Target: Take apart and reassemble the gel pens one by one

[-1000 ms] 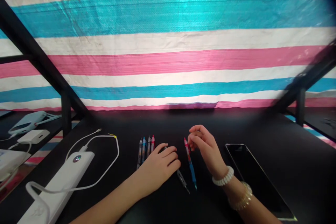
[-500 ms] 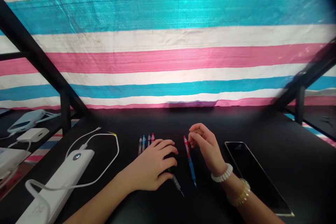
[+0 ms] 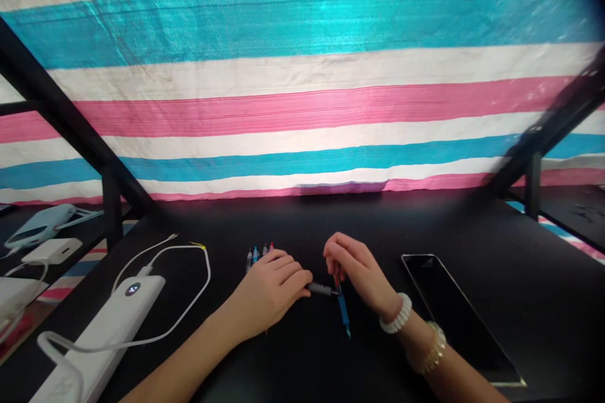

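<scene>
My left hand [image 3: 271, 289] is closed around a grey-black pen [image 3: 320, 289], whose tip points right past my thumb. Several clear-barrelled pens [image 3: 256, 255] with dark, blue and red tops lie side by side just beyond that hand, partly covered by it. My right hand [image 3: 357, 271], with a white coil band and a beaded bracelet on its wrist, has its fingers curled in over the upper end of a red and blue pen [image 3: 343, 312]. That pen slants on the black table, and its top is hidden by my fingers. The grey-black pen's tip comes close to it.
A black phone [image 3: 460, 315] lies to the right of my right arm. On the left are a white power bank [image 3: 106, 334] and its looping white cable [image 3: 208, 271]. Black frame bars [image 3: 111, 208] stand at both sides, with a striped tarp [image 3: 302, 107] behind.
My left hand has closed on the grey-black pen and turned it from slanting down to pointing right. My right hand has moved slightly left and down onto the red and blue pen's top.
</scene>
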Demonstrator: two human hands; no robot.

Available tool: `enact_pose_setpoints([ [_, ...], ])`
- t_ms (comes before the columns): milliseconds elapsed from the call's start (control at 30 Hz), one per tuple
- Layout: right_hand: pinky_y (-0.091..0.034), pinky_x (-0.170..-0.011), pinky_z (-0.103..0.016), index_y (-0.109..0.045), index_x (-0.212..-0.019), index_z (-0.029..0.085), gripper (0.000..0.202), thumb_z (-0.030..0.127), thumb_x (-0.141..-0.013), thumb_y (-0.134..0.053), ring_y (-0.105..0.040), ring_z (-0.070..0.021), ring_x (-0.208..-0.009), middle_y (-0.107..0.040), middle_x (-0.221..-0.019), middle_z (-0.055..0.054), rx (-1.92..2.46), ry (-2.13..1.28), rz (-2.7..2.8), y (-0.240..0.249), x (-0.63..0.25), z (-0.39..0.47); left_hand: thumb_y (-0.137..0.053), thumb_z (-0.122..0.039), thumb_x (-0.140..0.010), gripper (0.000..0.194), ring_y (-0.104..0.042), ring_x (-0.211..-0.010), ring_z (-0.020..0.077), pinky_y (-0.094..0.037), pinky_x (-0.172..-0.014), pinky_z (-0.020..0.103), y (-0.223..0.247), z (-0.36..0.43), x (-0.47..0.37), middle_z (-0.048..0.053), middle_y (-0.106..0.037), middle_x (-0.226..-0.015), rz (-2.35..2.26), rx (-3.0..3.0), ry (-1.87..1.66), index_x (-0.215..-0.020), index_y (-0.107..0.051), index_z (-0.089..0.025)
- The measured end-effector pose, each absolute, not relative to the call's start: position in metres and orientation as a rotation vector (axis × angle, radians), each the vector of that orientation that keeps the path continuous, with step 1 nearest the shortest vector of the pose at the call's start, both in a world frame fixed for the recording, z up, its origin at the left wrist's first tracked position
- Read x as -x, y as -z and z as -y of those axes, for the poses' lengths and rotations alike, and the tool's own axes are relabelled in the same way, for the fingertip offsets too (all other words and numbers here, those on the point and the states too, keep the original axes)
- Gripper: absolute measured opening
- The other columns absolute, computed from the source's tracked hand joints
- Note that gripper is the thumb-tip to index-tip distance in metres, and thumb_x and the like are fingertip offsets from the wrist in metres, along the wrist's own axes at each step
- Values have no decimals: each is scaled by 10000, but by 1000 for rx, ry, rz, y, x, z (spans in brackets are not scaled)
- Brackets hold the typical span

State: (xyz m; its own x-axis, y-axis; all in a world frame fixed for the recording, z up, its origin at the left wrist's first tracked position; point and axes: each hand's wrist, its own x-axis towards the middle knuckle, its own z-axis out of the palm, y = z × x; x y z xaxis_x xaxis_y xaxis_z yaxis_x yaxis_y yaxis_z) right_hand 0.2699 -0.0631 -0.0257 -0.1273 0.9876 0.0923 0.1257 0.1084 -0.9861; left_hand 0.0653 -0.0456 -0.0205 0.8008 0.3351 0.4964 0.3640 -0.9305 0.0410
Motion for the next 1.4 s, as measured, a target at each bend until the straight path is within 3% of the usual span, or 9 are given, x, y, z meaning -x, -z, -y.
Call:
enact_pose_setpoints([
  [100, -328, -498, -234, -493, -590, 177, 446, 419, -961, -441, -423, -101, -510, -479, -529, 27, 1231, -1120, 1675, 27, -266, 66, -535, -221, -935, 96, -597, -666, 160, -471, -651, 305, 18, 44, -62, 25, -656, -769, 641, 2794, 864, -951, -606, -159],
  [200, -303, -470, -229, -444, -563, 184, 479, 464, -952, -452, -393, -96, -483, -433, -497, 39, 1244, -1100, 1632, 29, -265, 66, -539, -257, -937, 112, -600, -626, 149, -447, -577, 278, 17, 44, -60, 16, -665, -779, 741, 2714, 903, -949, -616, -176],
  [433, -348, -471, -233, -523, -601, 179, 476, 522, -928, -476, -465, -111, -480, -518, -527, 13, 1231, -1172, 1501, 27, -269, 63, -567, -243, -918, 121, -658, -678, 159, -479, -644, 269, 23, 44, -55, 19, -692, -810, 898, 2655, 904, -998, -639, -187],
  [600, -325, -458, -233, -455, -539, 195, 494, 518, -908, -520, -411, -98, -446, -453, -478, 35, 1258, -1083, 1444, 28, -269, 62, -581, -242, -904, 142, -666, -720, 182, -486, -690, 282, 24, 43, -55, 41, -706, -841, 975, 2654, 926, -1018, -635, -179],
  [767, -342, -463, -231, -473, -585, 196, 452, 525, -879, -568, -424, -97, -455, -481, -510, 36, 1228, -1114, 1271, 28, -272, 57, -565, -222, -905, 134, -625, -659, 157, -466, -633, 260, 19, 44, -55, 38, -686, -806, 1113, 2744, 1054, -1001, -645, -174],
  [933, -340, -450, -227, -469, -597, 194, 450, 539, -857, -592, -419, -90, -445, -483, -512, 43, 1171, -1209, 1193, 32, -270, 57, -628, -261, -865, 122, -660, -693, 164, -489, -646, 249, 11, 45, -56, 45, -722, -811, 1380, 2907, 1349, -923, -703, -183],
  [1167, -338, -435, -212, -468, -712, 207, 366, 503, -826, -651, -376, -80, -435, -418, -523, 87, 1050, -1325, 1165, 31, -265, 62, -714, -312, -770, 165, -512, -390, 112, -396, -415, 218, 7, 42, -57, -1, -608, -486, 1968, 2870, 1936, -801, -760, -156],
  [1300, -382, -477, -217, -506, -795, 201, 312, 451, -807, -692, -457, -98, -495, -515, -573, 57, 987, -1374, 1108, 23, -266, 65, -756, -333, -724, 202, -507, -426, 110, -397, -432, 214, 11, 40, -59, 2, -590, -479, 2152, 2759, 2307, -779, -754, -138],
  [1400, -378, -467, -217, -525, -836, 196, 346, 520, -823, -646, -492, -116, -523, -572, -610, 22, 1007, -1454, 1007, 21, -267, 64, -771, -345, -709, 227, -509, -448, 110, -409, -457, 221, 13, 40, -61, 6, -596, -496, 2181, 2694, 2502, -786, -751, -132],
])
